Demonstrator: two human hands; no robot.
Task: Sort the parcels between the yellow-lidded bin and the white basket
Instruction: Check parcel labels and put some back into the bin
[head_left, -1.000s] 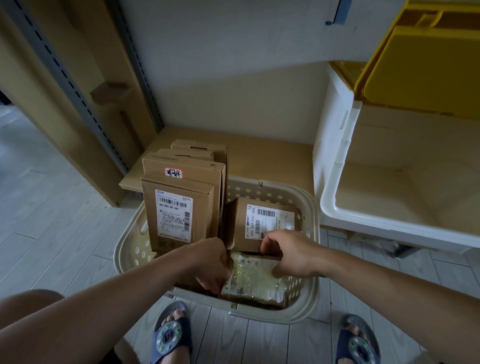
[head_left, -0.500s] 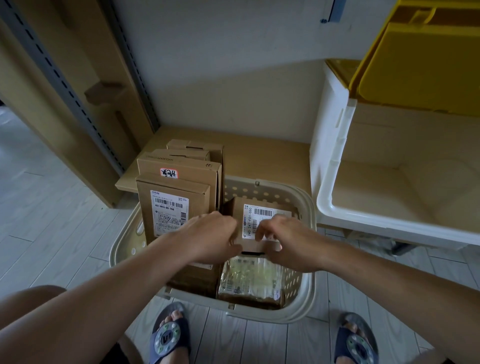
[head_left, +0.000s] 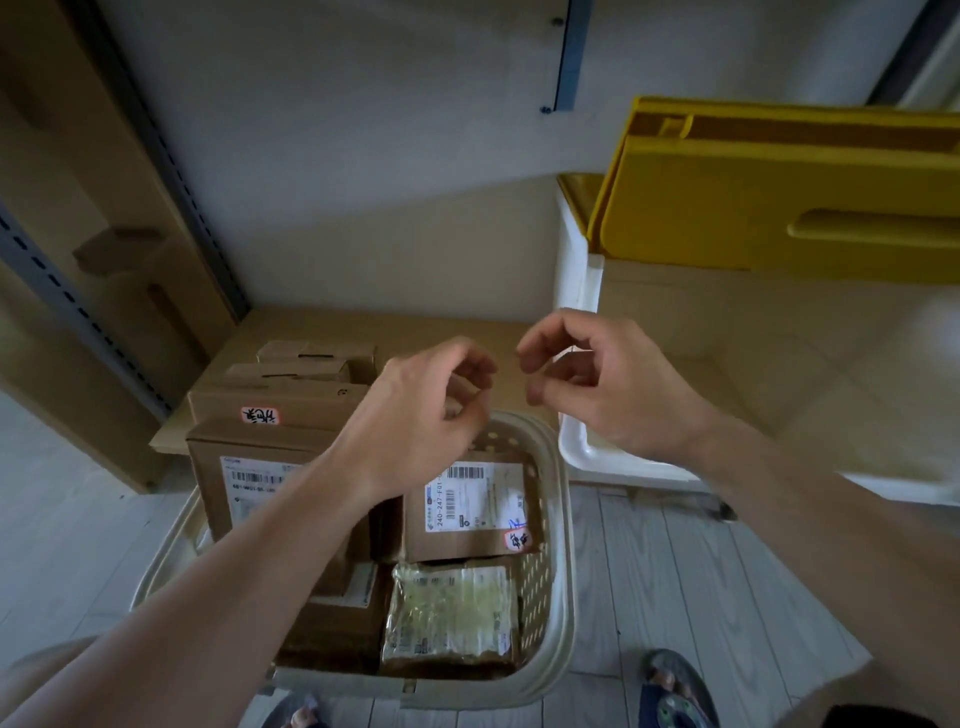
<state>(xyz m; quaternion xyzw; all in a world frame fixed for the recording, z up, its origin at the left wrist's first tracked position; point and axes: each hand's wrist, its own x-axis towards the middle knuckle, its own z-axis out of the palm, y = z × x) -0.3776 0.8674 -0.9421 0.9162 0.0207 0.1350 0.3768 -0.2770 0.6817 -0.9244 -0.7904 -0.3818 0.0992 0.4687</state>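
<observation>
Both hands empty, fingers loosely curled: left hand (head_left: 421, 415) and right hand (head_left: 608, 384) hover frame centre, above the far rim of the white perforated plastic basket (head_left: 558, 525). Brown cardboard parcels (head_left: 467, 512) and a clear-wrapped flat packet (head_left: 449, 618) sit inside. White bin with raised yellow lid (head_left: 779, 192) at right, opening unobstructed. Half a second ago both hands were down on the labelled parcel; now lifted clear.

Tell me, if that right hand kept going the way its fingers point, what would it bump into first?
Probably the left hand. The right hand hangs empty above the white basket, its curled fingers aimed leftward at the other hand's fingertips. Depth is unclear, so it might pass just behind.
</observation>
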